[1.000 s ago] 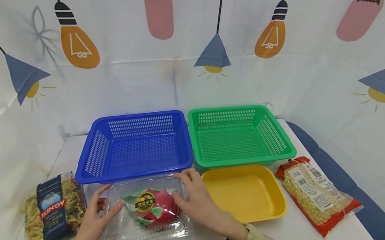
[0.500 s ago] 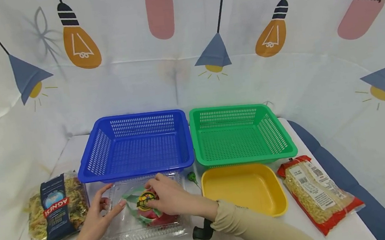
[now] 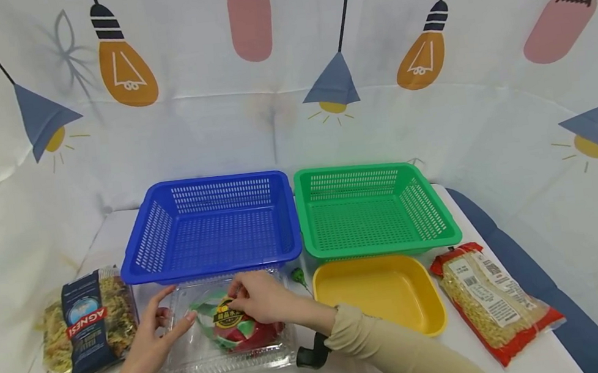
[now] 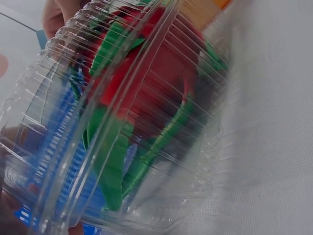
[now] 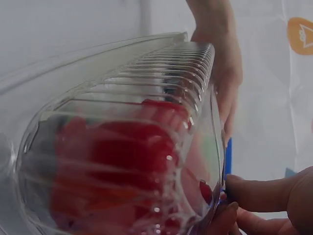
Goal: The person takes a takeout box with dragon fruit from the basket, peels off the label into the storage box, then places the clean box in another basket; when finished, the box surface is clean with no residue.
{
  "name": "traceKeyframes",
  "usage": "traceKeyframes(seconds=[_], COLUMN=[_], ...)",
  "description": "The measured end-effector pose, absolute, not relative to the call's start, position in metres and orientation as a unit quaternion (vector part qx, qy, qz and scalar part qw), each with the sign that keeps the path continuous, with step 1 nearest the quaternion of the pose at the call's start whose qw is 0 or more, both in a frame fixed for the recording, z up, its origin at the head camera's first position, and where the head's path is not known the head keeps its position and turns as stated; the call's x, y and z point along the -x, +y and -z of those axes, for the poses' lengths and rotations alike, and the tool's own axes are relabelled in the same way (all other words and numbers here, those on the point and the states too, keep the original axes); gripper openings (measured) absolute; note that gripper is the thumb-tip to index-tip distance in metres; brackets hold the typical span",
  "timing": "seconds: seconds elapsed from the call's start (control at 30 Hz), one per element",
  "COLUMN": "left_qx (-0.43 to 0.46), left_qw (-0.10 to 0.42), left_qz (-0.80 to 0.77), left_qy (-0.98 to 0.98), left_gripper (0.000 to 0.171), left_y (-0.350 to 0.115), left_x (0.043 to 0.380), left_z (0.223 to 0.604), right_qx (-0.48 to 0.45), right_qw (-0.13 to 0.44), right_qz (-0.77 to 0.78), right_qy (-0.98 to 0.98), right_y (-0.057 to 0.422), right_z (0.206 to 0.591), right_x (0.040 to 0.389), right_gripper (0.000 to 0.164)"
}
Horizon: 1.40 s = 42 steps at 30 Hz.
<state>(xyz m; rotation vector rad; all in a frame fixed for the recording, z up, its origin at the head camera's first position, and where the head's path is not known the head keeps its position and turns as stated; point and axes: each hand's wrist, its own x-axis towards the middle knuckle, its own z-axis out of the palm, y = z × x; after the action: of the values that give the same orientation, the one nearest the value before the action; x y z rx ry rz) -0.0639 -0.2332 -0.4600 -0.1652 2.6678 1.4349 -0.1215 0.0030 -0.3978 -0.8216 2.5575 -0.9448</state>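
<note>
A clear plastic box (image 3: 185, 353) with a ribbed rim lies on the table, lid down. Through it shows a red dragon fruit (image 3: 255, 337) with green scales. My left hand (image 3: 148, 345) grips the box's left side, thumb on the lid and a finger at the back corner. On top of the lid is a round black and gold sticker (image 3: 227, 315). My right hand (image 3: 262, 298) is above the fruit, its thumb and fingertips pinching at the sticker's upper right edge. In the right wrist view, the right thumb (image 5: 264, 193) and fingers meet close to the lid.
Behind the box stand a blue basket (image 3: 220, 268) and a green basket (image 3: 383, 247). A yellow tray (image 3: 378, 297) is to the right. Pasta bags lie at the left (image 3: 90, 327) and right (image 3: 492, 303). A small green item (image 3: 298, 276) and a black curved object (image 3: 313, 356) are beside the box.
My right hand has left the box's right edge and moved left onto the sticker, its fingers now curled closer. The small green item has come into sight. My left hand stays put.
</note>
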Motion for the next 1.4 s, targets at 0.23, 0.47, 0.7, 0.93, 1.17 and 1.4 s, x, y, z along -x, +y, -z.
traceKeyframes(seconds=[0.23,0.47,0.7,0.93,1.17,1.4], left_qx=[0.06,0.062,0.055,0.06,0.057,0.058], left_qw=[0.059,0.057,0.046,0.053,0.048,0.051], left_qz=[-0.47,-0.468,-0.462,-0.466,-0.468,-0.467], left_qy=[0.878,0.88,0.884,0.881,0.881,0.881], left_gripper=[0.076,0.077,0.075,0.075,0.073,0.075], left_y=[-0.232,-0.235,-0.235,-0.234,-0.235,-0.234], left_x=[0.064,0.063,0.064,0.063,0.062,0.063], left_z=[0.46,0.461,0.462,0.462,0.46,0.461], right_qx=[0.254,0.262,0.279,0.275,0.288,0.287], right_qw=[0.169,0.163,0.158,0.142,0.11,0.096], right_qz=[0.391,0.424,0.46,0.523,0.516,0.49], right_qy=[0.869,0.852,0.828,0.794,0.799,0.818], right_y=[0.007,0.013,0.021,0.044,0.083,0.12], right_z=[0.4,0.403,0.408,0.406,0.403,0.404], right_x=[0.12,0.119,0.118,0.11,0.11,0.119], right_gripper=[0.009,0.008,0.008,0.006,0.007,0.01])
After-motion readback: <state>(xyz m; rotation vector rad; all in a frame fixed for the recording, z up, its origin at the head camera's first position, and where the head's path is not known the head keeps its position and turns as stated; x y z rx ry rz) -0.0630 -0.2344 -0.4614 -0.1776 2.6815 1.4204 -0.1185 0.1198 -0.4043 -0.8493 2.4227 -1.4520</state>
